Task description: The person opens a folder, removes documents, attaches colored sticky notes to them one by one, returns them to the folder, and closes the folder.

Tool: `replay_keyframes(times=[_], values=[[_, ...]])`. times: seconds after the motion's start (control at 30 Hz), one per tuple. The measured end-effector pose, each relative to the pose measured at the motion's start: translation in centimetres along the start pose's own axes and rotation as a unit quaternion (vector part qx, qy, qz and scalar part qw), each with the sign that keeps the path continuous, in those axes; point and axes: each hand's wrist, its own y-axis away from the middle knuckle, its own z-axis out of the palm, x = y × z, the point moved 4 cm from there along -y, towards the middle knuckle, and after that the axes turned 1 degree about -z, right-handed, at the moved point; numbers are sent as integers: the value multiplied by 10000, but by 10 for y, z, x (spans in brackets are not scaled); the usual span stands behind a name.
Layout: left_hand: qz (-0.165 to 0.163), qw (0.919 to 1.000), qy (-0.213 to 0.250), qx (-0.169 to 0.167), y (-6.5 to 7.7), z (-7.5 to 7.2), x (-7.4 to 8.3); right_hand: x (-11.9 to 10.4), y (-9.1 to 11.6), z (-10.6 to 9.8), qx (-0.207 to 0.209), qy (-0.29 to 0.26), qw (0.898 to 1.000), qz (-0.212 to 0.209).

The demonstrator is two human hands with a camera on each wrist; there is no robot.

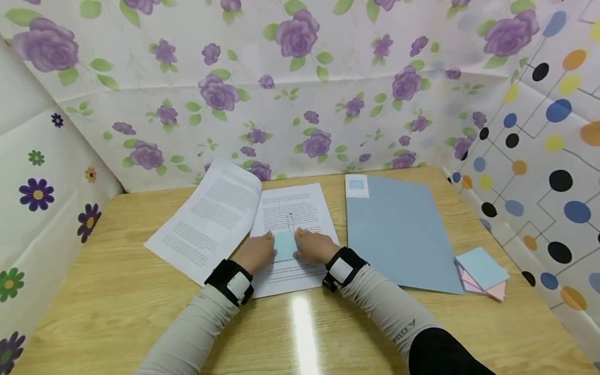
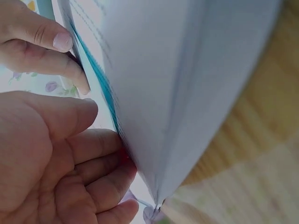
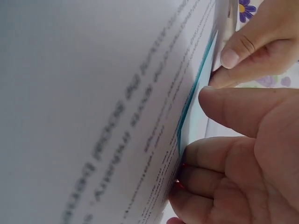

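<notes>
A light blue sticky note (image 1: pixel 284 246) lies over the printed text of a white page (image 1: pixel 300 200), roughly at its middle. My left hand (image 1: pixel 255 254) holds the note by its left side, and my right hand (image 1: pixel 315 246) holds the right side. Seen from the left wrist, the note (image 2: pixel 100 79) shows edge-on, close against the paper, with thumb and fingertips at its border. From the right wrist, the thumb is at the note (image 3: pixel 198 102) while the curled fingers rest by its corner. Thin dark marks show on the page just above the note.
Left of the page, a turned-over printed sheet (image 1: pixel 206 219) curls up along its right edge. A blue folder (image 1: pixel 396 234) with a white label (image 1: pixel 357 186) lies to the right. Beyond it are blue (image 1: pixel 482 266) and pink (image 1: pixel 498 292) sticky notes. Patterned sheets wall in the wooden table (image 1: pixel 94 291).
</notes>
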Motion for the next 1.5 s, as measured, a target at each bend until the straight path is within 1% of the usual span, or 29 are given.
replay_keyframes(times=[0.1,0.2,0.37,0.43,0.53,0.6,0.67,0.73,0.8,0.87,0.9,0.97,1.0,1.07,1.13,1.2,1.23,1.3,1.33,1.4,1.43,1.47,1.5], values=[[-34,9999,129,-26,1,1,-1,-1,0,2,14,-90,10000,7],[22,9995,299,-59,1,3,-4,-3,0,3,65,-77,9999,62],[168,9956,892,-223,2,8,-11,-5,0,6,-6,-87,9999,99],[249,9934,1092,-246,2,9,-13,-5,0,6,-77,-211,9997,7],[300,9881,1497,-183,3,8,-16,-1,-1,7,-47,-771,9968,-208],[242,9811,1918,-60,5,4,-20,3,-1,7,48,-1288,9910,-355],[157,9694,2447,118,8,-3,-25,9,0,6,206,-1912,9804,-430],[89,9562,2900,398,12,-11,-32,14,4,5,376,-2507,9663,-442],[-11,9400,3336,709,16,-21,-39,20,8,2,532,-3157,9466,-380],[-182,9224,3720,1020,22,-31,-47,25,13,-1,693,-3808,9217,-265],[-314,9122,3912,1176,24,-35,-52,27,14,-2,771,-4095,9089,-178],[-619,8875,4318,1485,30,-43,-61,32,17,-5,923,-4633,8814,4],[-811,8720,4555,1600,34,-46,-66,35,17,-6,997,-4824,8702,124],[-1164,8357,5040,1845,40,-49,-77,40,18,-7,1116,-5213,8454,325],[-1476,7975,5463,2095,48,-49,-89,45,18,-7,1218,-5505,8244,498],[-1753,7574,5855,2299,54,-46,-100,50,18,-6,1269,-5717,8077,679],[-1866,7397,5997,2416,57,-44,-106,52,18,-6,1279,-5826,7993,739],[-2171,7076,6209,2580,63,-40,-118,55,18,-5,1274,-5969,7874,862],[-2299,6925,6303,2652,65,-38,-123,56,18,-5,1264,-6039,7816,911],[-2494,6651,6466,2782,70,-34,-134,58,18,-4,1264,-6176,7701,978],[-2637,6519,6529,2815,73,-33,-139,59,19,-4,1266,-6240,7648,986],[-2768,6408,6590,2802,75,-31,-145,59,19,-5,1267,-6294,7603,986],[-2834,6282,6681,2807,78,-30,-150,60,19,-5,1275,-6331,7570,989]])
